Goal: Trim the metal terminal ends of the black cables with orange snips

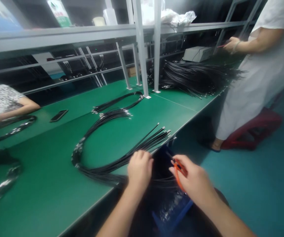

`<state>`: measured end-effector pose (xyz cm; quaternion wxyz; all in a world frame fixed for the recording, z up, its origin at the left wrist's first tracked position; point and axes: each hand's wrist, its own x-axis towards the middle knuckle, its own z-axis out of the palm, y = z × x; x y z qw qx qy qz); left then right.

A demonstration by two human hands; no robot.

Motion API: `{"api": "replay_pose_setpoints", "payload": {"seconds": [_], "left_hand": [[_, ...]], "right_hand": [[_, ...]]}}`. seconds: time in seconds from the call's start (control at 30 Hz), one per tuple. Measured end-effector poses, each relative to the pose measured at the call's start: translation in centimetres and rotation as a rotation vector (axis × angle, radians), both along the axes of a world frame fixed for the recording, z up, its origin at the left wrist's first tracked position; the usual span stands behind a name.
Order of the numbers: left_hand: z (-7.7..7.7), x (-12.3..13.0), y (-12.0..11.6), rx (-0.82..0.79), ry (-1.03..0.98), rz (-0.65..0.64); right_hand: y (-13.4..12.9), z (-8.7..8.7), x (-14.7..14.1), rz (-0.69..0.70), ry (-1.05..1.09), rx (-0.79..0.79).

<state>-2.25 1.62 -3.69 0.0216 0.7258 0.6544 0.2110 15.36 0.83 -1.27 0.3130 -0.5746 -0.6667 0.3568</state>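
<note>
Over the table's front edge, my left hand [140,168] has its fingers curled closed on a bundle of thin black cables [102,169]. Some cable ends with light metal tips fan out beyond that hand, and other strands run off the edge below it. My right hand [193,179] is closed around orange-handled pliers [180,176], held just past the edge, to the right of the left hand. Their dark, narrow tip points up and left, with the jaws too blurred to make out. The bundle curves leftward across the green tabletop [58,177].
Below the edge stands a blue bin [165,222] with shiny small bits in it. Other cable coils [7,184] lie left, and a large cable pile [193,77] lies far right. White posts [142,49] carry a shelf. A phone [59,115], two other people and a red stool [255,128] are around.
</note>
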Motion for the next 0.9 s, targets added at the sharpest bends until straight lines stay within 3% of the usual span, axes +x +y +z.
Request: {"api": "replay_pose_setpoints", "payload": {"seconds": [0.07,0.17,0.37,0.57,0.77,0.9], "left_hand": [[-0.2,-1.4,0.9,0.016,0.047,0.063],[-0.7,-2.1,1.6,0.015,0.091,0.080],[0.5,0.3,2.0,0.015,0.046,0.066],[2.3,3.3,2.4,-0.017,-0.072,-0.171],[-0.1,1.0,5.8,0.031,-0.040,-0.122],[-1.8,0.5,5.9,0.036,-0.062,-0.181]], "right_hand": [[0.3,-1.4,-1.0,0.021,-0.119,0.019],[0.5,-3.0,-1.2,0.028,-0.111,-0.016],[0.7,-2.9,1.6,-0.355,0.509,-0.091],[0.4,-2.0,1.8,-0.410,0.857,-0.139],[-0.2,-2.6,0.7,-0.317,0.902,-0.232],[-0.3,-2.6,0.3,-0.273,0.912,-0.273]]}}
